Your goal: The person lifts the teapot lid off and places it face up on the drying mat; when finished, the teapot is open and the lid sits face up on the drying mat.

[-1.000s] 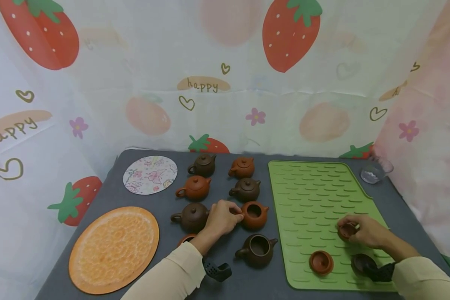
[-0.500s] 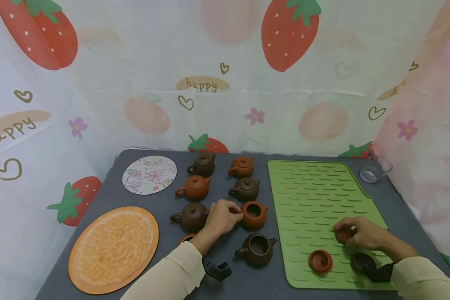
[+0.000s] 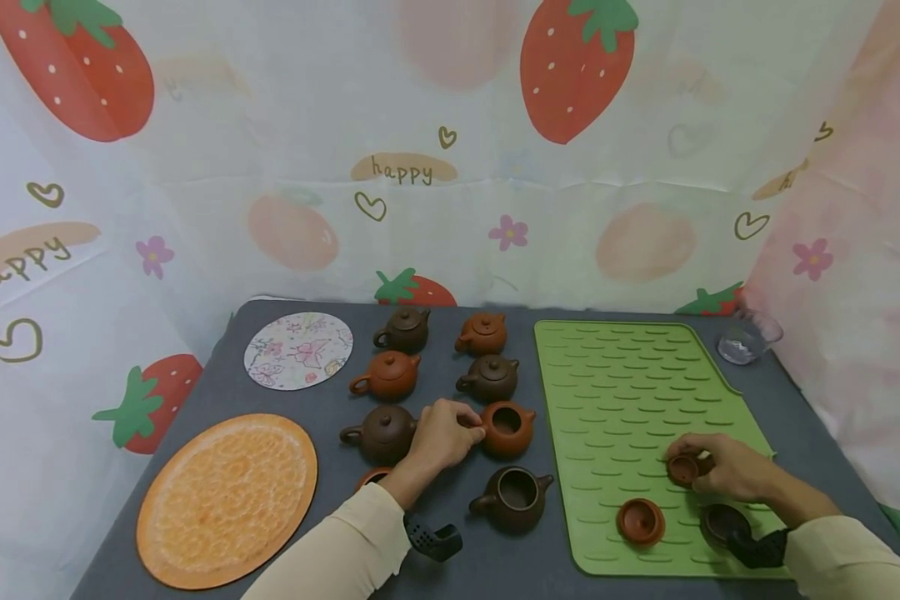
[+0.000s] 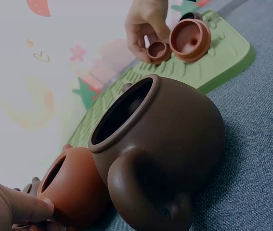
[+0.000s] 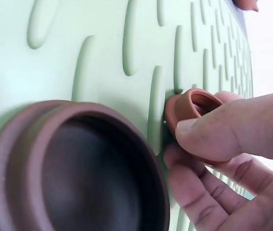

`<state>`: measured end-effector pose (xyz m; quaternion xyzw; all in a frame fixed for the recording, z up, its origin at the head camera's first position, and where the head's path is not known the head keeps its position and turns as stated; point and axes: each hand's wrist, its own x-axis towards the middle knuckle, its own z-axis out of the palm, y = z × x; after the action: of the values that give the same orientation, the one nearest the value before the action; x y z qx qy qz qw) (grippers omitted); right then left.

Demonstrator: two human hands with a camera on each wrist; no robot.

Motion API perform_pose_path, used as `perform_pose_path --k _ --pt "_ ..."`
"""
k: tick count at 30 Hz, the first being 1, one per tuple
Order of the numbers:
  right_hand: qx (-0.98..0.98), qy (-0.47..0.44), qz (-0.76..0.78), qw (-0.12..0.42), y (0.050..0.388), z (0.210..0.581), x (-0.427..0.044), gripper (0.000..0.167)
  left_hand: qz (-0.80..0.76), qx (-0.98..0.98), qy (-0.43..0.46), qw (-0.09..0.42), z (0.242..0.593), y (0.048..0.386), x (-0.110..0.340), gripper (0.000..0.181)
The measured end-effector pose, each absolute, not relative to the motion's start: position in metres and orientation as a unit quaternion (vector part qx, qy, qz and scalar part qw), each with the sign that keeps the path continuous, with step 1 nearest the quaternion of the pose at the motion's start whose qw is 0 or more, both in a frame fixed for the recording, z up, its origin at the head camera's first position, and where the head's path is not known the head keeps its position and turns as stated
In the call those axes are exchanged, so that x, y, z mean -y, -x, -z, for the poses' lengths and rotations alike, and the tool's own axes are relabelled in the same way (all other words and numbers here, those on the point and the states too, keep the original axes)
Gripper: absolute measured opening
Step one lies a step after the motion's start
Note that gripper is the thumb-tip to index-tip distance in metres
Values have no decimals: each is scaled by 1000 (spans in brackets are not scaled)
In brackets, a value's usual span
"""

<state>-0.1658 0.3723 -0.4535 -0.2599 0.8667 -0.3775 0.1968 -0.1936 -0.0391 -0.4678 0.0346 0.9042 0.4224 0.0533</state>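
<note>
The left hand [image 3: 444,435] pinches the handle side of a lidless orange-red teapot [image 3: 507,430]; the left wrist view shows its thumb against that teapot [image 4: 76,188]. Nearer the front stands a lidless dark brown teapot [image 3: 517,500]. Over the green mat [image 3: 630,400], the right hand [image 3: 727,468] pinches a small reddish lid [image 3: 682,471], its hollow side showing, between thumb and fingers. In the right wrist view that lid [image 5: 178,111] is at the mat's surface. Two more upturned lids lie on the mat, one reddish [image 3: 641,522] and one dark [image 3: 722,525].
Lidded teapots stand behind and left of the left hand, among them a dark one [image 3: 387,435]. Another orange-red pot [image 3: 373,477] is partly under the left forearm. An orange round mat [image 3: 227,500] and a patterned disc [image 3: 298,351] lie left; a clear cup [image 3: 742,343] stands back right.
The right hand and its small lid have moved slightly left and down over the mat, and the lid's hollow side has tilted. The left hand stays at the orange-red teapot.
</note>
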Motion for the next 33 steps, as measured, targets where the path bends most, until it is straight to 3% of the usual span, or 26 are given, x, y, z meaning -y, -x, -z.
perform_pose_path --k 12,19,25,33 --pt "-870 252 374 200 166 454 -375 47 -424 -903 -39 58 467 194 39 4" --pt "-860 191 417 224 166 442 -377 51 -418 -905 -48 59 460 194 40 5" --pt "-897 148 376 179 162 420 -371 56 -412 -907 -80 31 440 191 45 12" --pt "-912 192 348 105 158 394 -355 51 -414 -902 -118 -35 403 187 71 11"
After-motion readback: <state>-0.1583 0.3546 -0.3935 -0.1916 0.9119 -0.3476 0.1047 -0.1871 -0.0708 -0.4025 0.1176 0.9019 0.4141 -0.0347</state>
